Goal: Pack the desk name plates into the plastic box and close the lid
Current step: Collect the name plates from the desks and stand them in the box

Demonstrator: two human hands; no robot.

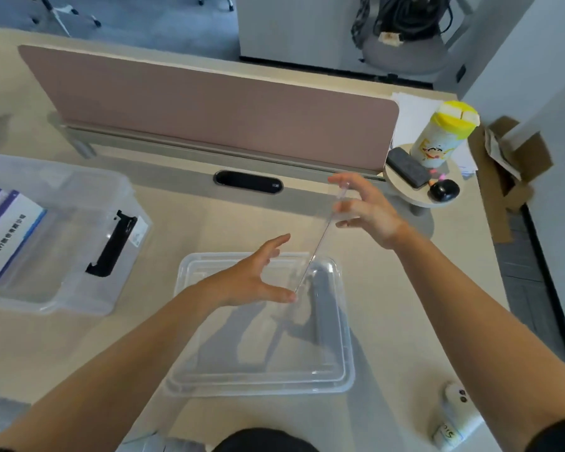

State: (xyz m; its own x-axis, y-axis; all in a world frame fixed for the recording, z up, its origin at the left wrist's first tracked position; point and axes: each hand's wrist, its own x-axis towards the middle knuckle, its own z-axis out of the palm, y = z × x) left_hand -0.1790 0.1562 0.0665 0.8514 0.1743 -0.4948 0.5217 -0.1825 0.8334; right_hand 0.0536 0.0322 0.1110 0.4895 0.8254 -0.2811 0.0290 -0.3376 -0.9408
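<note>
While both hands' fingers (343,184) spread, they apparently pinch the clear name plate (320,236).

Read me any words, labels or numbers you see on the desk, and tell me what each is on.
Booklets in the left storage bin: a line of Chinese characters, too blurred to read.
White bottle at lower right: green lettering, too blurred to read.
Yellow-lidded canister: cartoon picture only, no legible text.
Sticker on the bin: too small.

A pale wood desk (388,305) carries everything, with the clear plastic box (346,370) resting in the middle. Left of the box sits a larger clear bin (88,298); just off its near-right corner, a white bottle (454,422) lies on its side.
</note>
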